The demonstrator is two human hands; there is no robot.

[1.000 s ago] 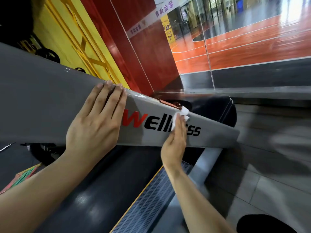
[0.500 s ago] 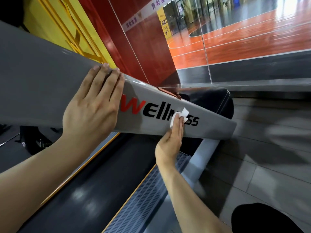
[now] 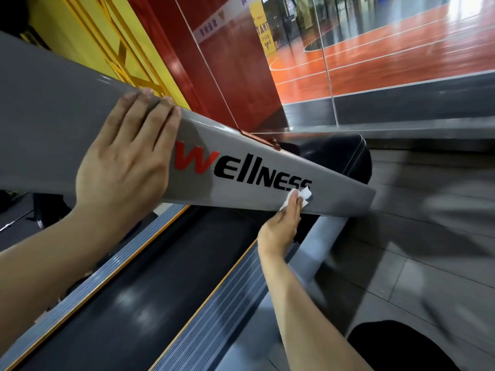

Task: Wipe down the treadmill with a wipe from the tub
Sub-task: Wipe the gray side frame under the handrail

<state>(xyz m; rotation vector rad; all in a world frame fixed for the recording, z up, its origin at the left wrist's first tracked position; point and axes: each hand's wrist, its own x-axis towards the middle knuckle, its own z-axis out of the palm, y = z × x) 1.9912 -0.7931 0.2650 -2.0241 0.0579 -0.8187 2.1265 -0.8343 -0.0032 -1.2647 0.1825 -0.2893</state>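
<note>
You're in a gym: a treadmill (image 3: 267,188) marked "Wellness" stands before glass looking onto an orange sports court (image 3: 401,54).

"Wellness" on grey treadmill rail (image 3: 241,167), red W, rest black, running between my hands. Yellow banner (image 3: 263,30): "ANT" partially legible.
</note>
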